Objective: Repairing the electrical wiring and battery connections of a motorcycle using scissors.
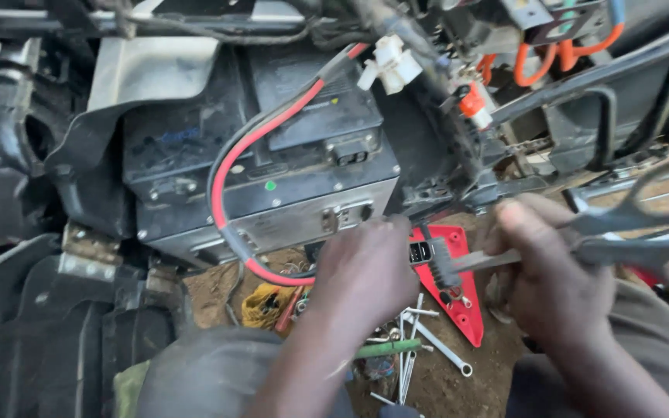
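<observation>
A small black plug (421,252) is pinched steady by the left hand (361,275) below the battery box (272,193) — so scissors (582,236), gripped closed-fisted in the right hand (555,282), can reach its wires.

A grey metal battery box (272,193) sits in the vehicle frame, a red and black cable (226,170) looping over its front. Above hang a white plug (389,62) and orange wires (540,66). Spanners (427,340) and a red plastic panel (458,298) lie on the dirt ground (443,387).
</observation>
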